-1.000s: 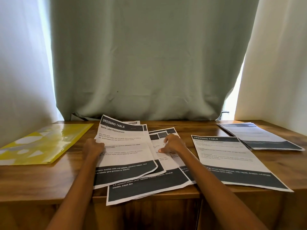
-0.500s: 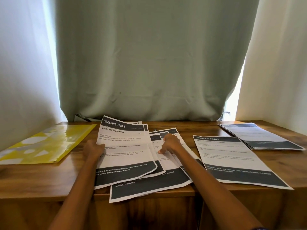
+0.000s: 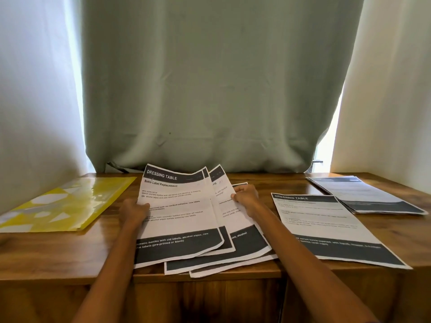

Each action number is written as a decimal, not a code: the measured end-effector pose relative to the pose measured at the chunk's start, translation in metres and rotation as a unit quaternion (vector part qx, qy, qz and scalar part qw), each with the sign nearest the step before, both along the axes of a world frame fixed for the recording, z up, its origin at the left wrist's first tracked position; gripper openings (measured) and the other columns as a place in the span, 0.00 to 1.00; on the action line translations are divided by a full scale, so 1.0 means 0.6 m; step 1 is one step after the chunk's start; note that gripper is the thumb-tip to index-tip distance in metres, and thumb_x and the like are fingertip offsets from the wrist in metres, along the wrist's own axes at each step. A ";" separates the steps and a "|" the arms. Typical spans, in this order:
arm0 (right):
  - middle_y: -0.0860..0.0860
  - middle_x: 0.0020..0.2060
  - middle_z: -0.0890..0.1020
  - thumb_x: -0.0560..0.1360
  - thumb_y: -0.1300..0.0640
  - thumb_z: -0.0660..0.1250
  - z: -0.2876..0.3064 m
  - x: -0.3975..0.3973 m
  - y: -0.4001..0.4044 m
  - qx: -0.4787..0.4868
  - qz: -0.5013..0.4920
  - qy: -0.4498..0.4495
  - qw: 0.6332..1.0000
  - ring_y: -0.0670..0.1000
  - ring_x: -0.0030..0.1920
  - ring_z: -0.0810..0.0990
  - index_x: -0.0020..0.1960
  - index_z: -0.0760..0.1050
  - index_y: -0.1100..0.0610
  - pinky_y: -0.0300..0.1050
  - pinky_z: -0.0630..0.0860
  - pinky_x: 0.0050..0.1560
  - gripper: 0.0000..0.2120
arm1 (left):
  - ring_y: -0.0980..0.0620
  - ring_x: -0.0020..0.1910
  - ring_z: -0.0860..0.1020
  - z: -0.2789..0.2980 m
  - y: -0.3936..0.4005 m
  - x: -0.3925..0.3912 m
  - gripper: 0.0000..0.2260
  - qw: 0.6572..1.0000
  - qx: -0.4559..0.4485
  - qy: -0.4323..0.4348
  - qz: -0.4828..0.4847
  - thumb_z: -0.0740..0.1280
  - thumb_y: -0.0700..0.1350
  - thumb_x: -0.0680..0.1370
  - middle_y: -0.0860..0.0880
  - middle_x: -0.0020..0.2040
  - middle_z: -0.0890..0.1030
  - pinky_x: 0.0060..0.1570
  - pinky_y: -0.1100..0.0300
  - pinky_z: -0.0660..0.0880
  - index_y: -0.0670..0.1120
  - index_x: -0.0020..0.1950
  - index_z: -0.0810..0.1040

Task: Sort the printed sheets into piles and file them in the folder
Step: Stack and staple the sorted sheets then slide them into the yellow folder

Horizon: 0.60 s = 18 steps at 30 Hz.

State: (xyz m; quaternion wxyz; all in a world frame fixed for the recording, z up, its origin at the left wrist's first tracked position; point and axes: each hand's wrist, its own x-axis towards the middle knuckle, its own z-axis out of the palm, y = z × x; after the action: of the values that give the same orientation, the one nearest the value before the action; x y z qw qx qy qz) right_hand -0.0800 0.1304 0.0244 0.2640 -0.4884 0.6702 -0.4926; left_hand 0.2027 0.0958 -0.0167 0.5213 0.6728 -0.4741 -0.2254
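Sheets [image 3: 179, 215] run lengthwise away, headers far, each hand's grip, left [image 3: 133, 212] and right [image 3: 247, 201], pinching a side edge.

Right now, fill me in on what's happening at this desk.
A person is sorting printed sheets on a wooden desk. The left hand grips the left edge of the fanned middle stack, while the right hand pinches a sheet's right edge. Two sorted piles lie to the right: a near pile and a far pile. The yellow folder lies at left.
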 end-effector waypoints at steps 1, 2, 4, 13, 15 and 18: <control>0.55 0.53 0.79 0.76 0.64 0.65 -0.005 0.007 -0.005 0.001 0.008 -0.009 1.000 0.56 0.54 0.79 0.54 0.77 0.62 0.44 0.78 0.53 0.08 | 0.37 0.50 0.79 0.000 0.000 0.000 0.10 1.000 0.002 0.005 -0.001 0.68 0.38 0.74 0.37 0.52 0.81 0.52 0.47 0.76 0.36 0.55 0.78; 0.56 0.55 0.79 0.77 0.64 0.65 -0.010 0.016 -0.009 0.004 0.015 -0.011 1.000 0.56 0.55 0.78 0.56 0.77 0.62 0.47 0.78 0.56 0.09 | 0.37 0.50 0.79 -0.001 -0.001 0.001 0.10 1.000 0.003 0.008 0.000 0.68 0.38 0.74 0.37 0.52 0.81 0.52 0.46 0.76 0.36 0.54 0.79; 0.56 0.57 0.79 0.78 0.63 0.62 -0.018 0.034 -0.013 0.013 0.032 0.016 0.999 0.55 0.56 0.78 0.59 0.76 0.61 0.46 0.77 0.58 0.11 | 0.37 0.49 0.79 -0.001 0.000 0.002 0.10 1.000 0.006 0.006 0.003 0.69 0.38 0.74 0.37 0.51 0.81 0.52 0.46 0.76 0.36 0.54 0.79; 0.54 0.49 0.79 0.74 0.56 0.68 -0.012 -0.021 -0.009 0.062 -0.066 0.306 0.948 0.53 0.50 0.77 0.54 0.75 0.58 0.42 0.74 0.48 0.10 | 0.37 0.51 0.78 0.005 0.009 -0.008 0.11 0.998 -0.028 -0.048 0.023 0.67 0.39 0.75 0.37 0.53 0.80 0.49 0.50 0.75 0.37 0.56 0.79; 0.53 0.49 0.79 0.72 0.53 0.72 -0.014 -0.053 0.001 0.080 -0.092 0.320 0.939 0.52 0.49 0.76 0.54 0.75 0.57 0.43 0.74 0.47 0.14 | 0.37 0.51 0.78 0.007 0.007 -0.008 0.12 0.998 -0.042 -0.046 0.015 0.67 0.39 0.75 0.38 0.54 0.80 0.50 0.49 0.75 0.38 0.57 0.79; 0.51 0.43 0.75 0.70 0.53 0.74 -0.019 -0.077 0.009 0.092 -0.037 0.291 0.952 0.50 0.44 0.73 0.50 0.74 0.57 0.40 0.68 0.41 0.14 | 0.38 0.51 0.78 0.010 0.005 -0.012 0.11 0.998 -0.052 -0.044 -0.010 0.67 0.38 0.74 0.38 0.53 0.81 0.51 0.49 0.74 0.38 0.56 0.79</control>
State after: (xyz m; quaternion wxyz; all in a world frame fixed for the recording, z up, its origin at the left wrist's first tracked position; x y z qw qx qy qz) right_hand -0.1265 0.1359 0.0131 0.0830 -0.5588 0.7780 -0.2748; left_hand 0.1957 0.0988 -0.0110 0.5322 0.6493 -0.5143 -0.1756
